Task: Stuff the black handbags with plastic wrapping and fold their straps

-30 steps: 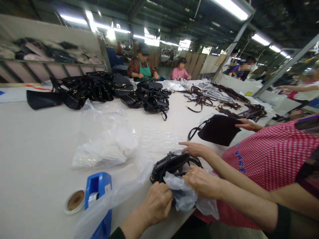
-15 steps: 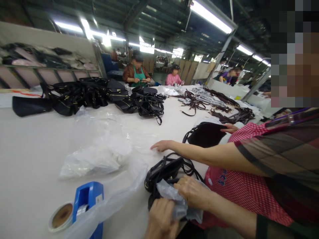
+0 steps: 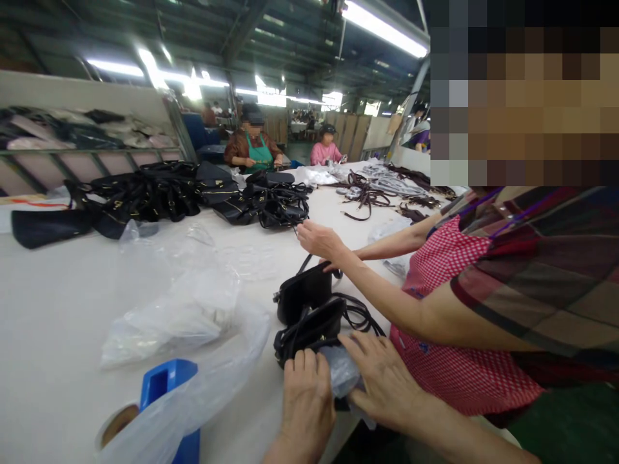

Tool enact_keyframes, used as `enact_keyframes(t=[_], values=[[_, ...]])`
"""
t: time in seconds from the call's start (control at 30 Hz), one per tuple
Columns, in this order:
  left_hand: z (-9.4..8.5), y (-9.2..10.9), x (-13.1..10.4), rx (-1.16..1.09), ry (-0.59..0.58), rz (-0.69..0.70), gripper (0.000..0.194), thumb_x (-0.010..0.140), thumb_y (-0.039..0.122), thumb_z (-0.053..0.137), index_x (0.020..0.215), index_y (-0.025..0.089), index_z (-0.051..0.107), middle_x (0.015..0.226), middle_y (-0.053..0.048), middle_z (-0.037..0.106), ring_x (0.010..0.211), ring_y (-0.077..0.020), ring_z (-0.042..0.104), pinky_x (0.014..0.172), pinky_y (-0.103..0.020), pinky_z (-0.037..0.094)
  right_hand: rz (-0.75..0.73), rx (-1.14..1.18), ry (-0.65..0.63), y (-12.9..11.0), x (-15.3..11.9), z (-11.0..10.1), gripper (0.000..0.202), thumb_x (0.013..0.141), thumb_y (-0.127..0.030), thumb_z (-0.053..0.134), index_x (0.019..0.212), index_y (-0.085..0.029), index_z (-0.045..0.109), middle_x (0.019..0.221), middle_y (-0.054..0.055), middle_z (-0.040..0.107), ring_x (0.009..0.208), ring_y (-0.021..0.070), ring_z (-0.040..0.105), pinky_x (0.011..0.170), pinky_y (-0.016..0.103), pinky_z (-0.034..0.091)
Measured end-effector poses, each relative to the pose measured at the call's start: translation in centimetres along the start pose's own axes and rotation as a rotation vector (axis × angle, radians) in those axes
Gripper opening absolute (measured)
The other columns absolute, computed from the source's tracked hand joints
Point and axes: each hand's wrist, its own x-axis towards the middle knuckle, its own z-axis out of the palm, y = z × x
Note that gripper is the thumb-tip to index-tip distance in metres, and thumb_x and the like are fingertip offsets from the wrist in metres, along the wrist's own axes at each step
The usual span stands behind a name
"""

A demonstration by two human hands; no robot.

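Close to the table's near edge, a black handbag (image 3: 312, 325) partly hides beneath my hands. My left hand (image 3: 308, 390) curls its fingers over the near side of the bag. Crumpled clear plastic (image 3: 342, 370) bulges between my two hands at the bag's opening. My right hand (image 3: 382, 372) grips this plastic from the right, fingers bent; its fingertips are partly hidden. Just beyond stands another black handbag (image 3: 304, 291), with a co-worker's hand at its top. The co-worker's other hand (image 3: 319, 240) is raised above the table.
A blue tape dispenser (image 3: 164, 380) and a tape roll (image 3: 113, 425) lie at lower left, partly under a plastic sheet (image 3: 217, 374). Clear bags (image 3: 169, 316) spread mid-table. Black handbags (image 3: 159, 190) are heaped behind, brown straps (image 3: 370, 193) far right. A co-worker (image 3: 449, 309) stands close on the right.
The co-worker has brought the second handbag leftward to beside mine and lifted the other hand. The plastic between my hands looks more bunched at the bag. The view has shifted right.
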Motion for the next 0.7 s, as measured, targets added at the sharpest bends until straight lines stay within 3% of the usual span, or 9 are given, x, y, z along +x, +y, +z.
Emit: enact_keyframes(t=[0.1, 0.23, 0.33, 0.47, 0.6, 0.7], values=[[-0.1, 0.2, 0.1, 0.002, -0.051, 0.021, 0.030, 0.061, 0.007, 0.046, 0.088, 0.010, 0.060, 0.085, -0.016, 0.055, 0.079, -0.0308, 0.048, 0.071, -0.045, 0.039, 0.137, 0.148, -0.075, 0.1, -1.4, 0.9, 0.091, 0.056, -0.018, 0.058, 0.140, -0.019, 0.022, 0.144, 0.014, 0.028, 0.132, 0.0330, 0.023, 0.106, 0.052, 0.020], [-1.1, 0.1, 0.7, -0.007, -0.167, 0.058, 0.028, 0.063, 0.002, 0.040, 0.080, 0.012, 0.059, 0.086, -0.015, 0.058, 0.083, -0.0306, 0.052, 0.074, -0.044, 0.040, 0.174, 0.277, -0.103, 1.1, -0.7, 0.6, 0.081, 0.050, -0.011, 0.054, 0.130, -0.015, 0.036, 0.129, 0.012, 0.045, 0.121, 0.0270, 0.038, 0.102, 0.041, 0.030], [-2.1, -0.3, 1.5, 0.041, -0.229, 0.100, 0.028, 0.064, 0.001, 0.040, 0.081, 0.012, 0.059, 0.086, -0.014, 0.060, 0.086, -0.0303, 0.054, 0.076, -0.043, 0.041, 0.109, 0.215, -0.082, 1.5, 0.6, -0.4, 0.059, 0.052, -0.003, 0.047, 0.109, -0.017, 0.052, 0.110, 0.008, 0.056, 0.105, 0.0242, 0.048, 0.090, 0.037, 0.038], [-3.1, -0.5, 2.3, 0.109, -0.333, 0.196, 0.021, 0.065, 0.005, 0.048, 0.080, 0.011, 0.062, 0.086, -0.014, 0.063, 0.087, -0.0312, 0.057, 0.079, -0.045, 0.042, -0.034, 0.057, -0.103, 1.2, 1.8, -0.9, 0.049, 0.057, 0.002, 0.042, 0.100, -0.016, 0.055, 0.101, 0.008, 0.060, 0.098, 0.0232, 0.052, 0.084, 0.035, 0.039], [-3.5, 0.3, 2.7, 0.139, -0.413, 0.232, 0.021, 0.072, 0.005, 0.047, 0.085, 0.008, 0.063, 0.088, -0.015, 0.065, 0.090, -0.0310, 0.058, 0.085, -0.047, 0.042, -0.252, -0.016, -0.187, 1.2, 2.2, -0.1, 0.032, 0.067, 0.000, 0.045, 0.091, -0.016, 0.058, 0.094, 0.006, 0.063, 0.093, 0.0206, 0.055, 0.081, 0.032, 0.040], [-2.3, 1.6, 2.9, 0.187, -0.444, 0.216, 0.025, 0.074, -0.001, 0.041, 0.087, 0.003, 0.062, 0.085, -0.018, 0.065, 0.086, -0.0321, 0.060, 0.086, -0.049, 0.042, -0.306, -0.134, -0.190, 1.3, 2.5, 1.4, 0.027, 0.079, -0.004, 0.039, 0.095, -0.015, 0.058, 0.098, 0.009, 0.063, 0.096, 0.0231, 0.056, 0.084, 0.036, 0.042]])
